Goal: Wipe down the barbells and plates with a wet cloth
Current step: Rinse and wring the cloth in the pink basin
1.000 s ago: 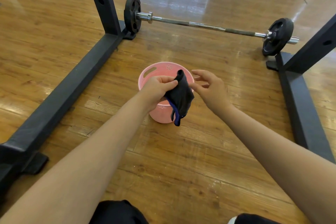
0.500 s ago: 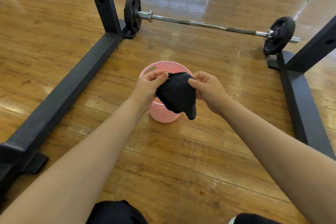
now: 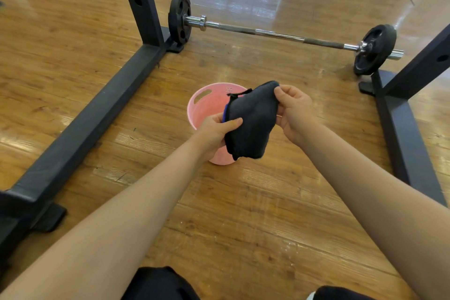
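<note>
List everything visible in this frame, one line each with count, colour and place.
cloth: 1, black with blue edging, held over the bucket
bucket: 1, pink, on the floor, centre
barbell: 1, silver bar, on the floor beyond the bucket
plates: 2, black, one at each bar end
rack frame: black, uprights and base rails left and right
floor: brown wood
left hand: grips the cloth's left side
right hand: pinches the cloth's upper right

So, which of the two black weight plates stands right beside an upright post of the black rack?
The left black round plate, beside the black upright post. The right black plate stands by the slanted rack beam.
</note>
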Demonstrator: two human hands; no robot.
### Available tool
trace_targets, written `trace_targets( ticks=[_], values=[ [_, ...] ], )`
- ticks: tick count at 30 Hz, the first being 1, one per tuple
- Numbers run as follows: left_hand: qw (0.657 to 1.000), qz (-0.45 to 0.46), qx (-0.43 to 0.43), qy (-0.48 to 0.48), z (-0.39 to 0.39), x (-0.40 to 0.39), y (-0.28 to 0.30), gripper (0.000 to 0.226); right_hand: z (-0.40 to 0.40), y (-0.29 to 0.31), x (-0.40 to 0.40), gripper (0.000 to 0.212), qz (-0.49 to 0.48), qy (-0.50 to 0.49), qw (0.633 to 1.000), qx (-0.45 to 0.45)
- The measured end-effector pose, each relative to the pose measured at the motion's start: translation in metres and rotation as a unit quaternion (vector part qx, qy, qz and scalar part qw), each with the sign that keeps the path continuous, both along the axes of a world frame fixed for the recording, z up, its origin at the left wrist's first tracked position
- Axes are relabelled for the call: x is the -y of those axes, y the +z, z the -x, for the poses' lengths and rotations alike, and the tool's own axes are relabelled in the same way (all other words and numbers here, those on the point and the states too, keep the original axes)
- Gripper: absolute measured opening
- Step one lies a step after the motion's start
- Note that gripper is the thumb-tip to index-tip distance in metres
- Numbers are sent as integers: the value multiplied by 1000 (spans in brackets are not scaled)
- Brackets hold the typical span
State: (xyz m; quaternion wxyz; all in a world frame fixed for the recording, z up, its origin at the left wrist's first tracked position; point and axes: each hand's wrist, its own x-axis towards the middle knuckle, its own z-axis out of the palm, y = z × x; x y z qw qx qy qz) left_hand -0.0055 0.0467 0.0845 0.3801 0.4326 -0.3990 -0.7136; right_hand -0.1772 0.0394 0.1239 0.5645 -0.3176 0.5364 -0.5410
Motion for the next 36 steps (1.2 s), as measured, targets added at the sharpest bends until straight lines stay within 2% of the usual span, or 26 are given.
trace_targets(
  ticks=[1,3,6,8,11,13,16,18,21,23,25,28,30,32,34,36],
  values=[
    [1000,1,9,8,1,0,2,17,2,-2,0,9,-8,7,999,33],
    [999,-6,21,25,4,1,6,15,6,-6,-2,26,-38,69,994,75],
    [999,-19,10,48,8,3,10,17,8,-11,-6,54,-88,149,985,28],
    [998,-25,8,51,5,4,11,15,8,-12,-6,63,-96,115,989,-6],
    [999,-31,22,7,-2,3,10,14,11,-9,-5,57,-72,36,996,-34],
    [997,-27,66,-10,-2,2,7,16,14,-8,-5,51,-56,16,998,-30],
    [988,14,140,57,2,3,6,14,16,-5,-6,50,-48,54,996,-47],
    [982,31,149,114,1,5,6,15,18,-3,-7,58,-46,97,991,-76],
    [975,37,154,158,-2,8,2,13,19,0,-8,69,-29,134,971,-197],
    [978,26,130,163,-2,7,3,10,17,0,-8,73,-17,130,962,-240],
    [985,9,71,155,0,6,8,9,16,-4,-9,82,-18,139,966,-216],
    [991,1,23,131,1,7,11,11,14,-18,-14,96,-72,184,974,-112],
    [992,10,46,120,1,9,9,13,13,-22,-19,91,-94,196,968,-123],
    [990,18,69,121,-1,9,6,15,18,-25,-17,82,-74,138,978,-139],
    [988,20,81,129,-4,9,3,17,24,-26,-10,70,-49,63,990,-120],
    [985,19,99,143,-5,9,1,15,24,-25,-6,62,-27,29,992,-118]
  ],
)
